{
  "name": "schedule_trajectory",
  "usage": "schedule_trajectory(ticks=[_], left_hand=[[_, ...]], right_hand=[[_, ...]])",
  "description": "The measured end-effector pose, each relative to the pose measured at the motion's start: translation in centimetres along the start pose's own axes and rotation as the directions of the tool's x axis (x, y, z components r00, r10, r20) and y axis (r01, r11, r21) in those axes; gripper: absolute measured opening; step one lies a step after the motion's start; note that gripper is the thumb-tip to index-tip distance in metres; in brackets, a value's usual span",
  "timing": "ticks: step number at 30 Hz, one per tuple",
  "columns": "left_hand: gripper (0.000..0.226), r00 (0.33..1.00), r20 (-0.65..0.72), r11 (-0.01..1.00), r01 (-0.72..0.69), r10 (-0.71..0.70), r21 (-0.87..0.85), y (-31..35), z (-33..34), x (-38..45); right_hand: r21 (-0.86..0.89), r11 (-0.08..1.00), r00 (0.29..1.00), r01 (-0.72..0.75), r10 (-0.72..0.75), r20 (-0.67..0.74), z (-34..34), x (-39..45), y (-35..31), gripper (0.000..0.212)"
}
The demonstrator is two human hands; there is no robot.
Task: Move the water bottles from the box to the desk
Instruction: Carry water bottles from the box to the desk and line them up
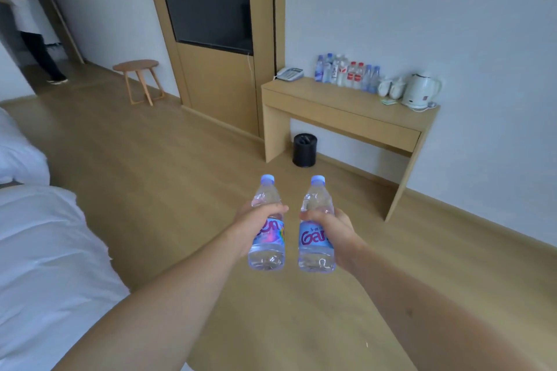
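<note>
Here, two clear plastic water bottles held out in front, upright and just apart, over pale wood-grain flooring. Left bottle (pixel 266 229) and right bottle (pixel 316 230): ribbed, rounded bodies, pale blue screw caps, glossy blue labels with pink lettering (only partly readable past the fingers). Left hand (pixel 254 221) wrapped round the left bottle at the shoulder and label, thumb across the front. Right hand (pixel 331 226) wrapped round the right bottle the same way, thumb laid over the upper body. Both bare forearms stretched forward, hands near each other but not touching.

Further off against the white wall, a light wooden desk (pixel 346 108), flat-topped, boxy, with a shallow drawer front. Along its back edge, a tight row of bottles (pixel 346 72), clear with blue or red labels. Beside the row, two white glossy cups (pixel 391 87) and a white rounded kettle (pixel 420 90); at the other end, a grey telephone (pixel 290 73). Under the desk, a black cylindrical bin (pixel 305 150). At left, rumpled white bedding (pixel 45 250) and a small round wooden stool (pixel 138 78).
</note>
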State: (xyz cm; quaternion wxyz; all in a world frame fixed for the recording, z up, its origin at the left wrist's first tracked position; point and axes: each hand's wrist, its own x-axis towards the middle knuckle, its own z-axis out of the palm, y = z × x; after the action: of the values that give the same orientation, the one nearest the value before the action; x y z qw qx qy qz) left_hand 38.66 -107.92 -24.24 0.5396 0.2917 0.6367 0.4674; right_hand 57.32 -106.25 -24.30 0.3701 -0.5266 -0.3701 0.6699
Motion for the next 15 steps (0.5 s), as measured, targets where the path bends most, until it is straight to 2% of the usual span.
schedule_trajectory(ticks=[4, 9, 15], left_hand=[[0.044, 0.999, 0.027, 1.0, 0.023, -0.023, 0.01, 2.8, -0.3, 5.7], [0.045, 0.994, 0.097, 0.998, 0.042, -0.046, 0.04, 4.8, 1.1, 12.2], [0.054, 0.993, 0.101, 0.996, 0.06, -0.066, 0.06, 6.8, 4.9, 21.8]], right_hand=[[0.034, 0.999, 0.997, -0.005, 0.007, -0.081, 1.4, 3.9, -1.7, 0.054], [0.052, 0.999, 0.989, -0.013, 0.02, -0.15, 1.2, 10.0, -3.7, 0.052], [0.059, 0.998, 0.988, -0.031, 0.039, -0.151, -0.8, 20.4, -6.3, 0.053]])
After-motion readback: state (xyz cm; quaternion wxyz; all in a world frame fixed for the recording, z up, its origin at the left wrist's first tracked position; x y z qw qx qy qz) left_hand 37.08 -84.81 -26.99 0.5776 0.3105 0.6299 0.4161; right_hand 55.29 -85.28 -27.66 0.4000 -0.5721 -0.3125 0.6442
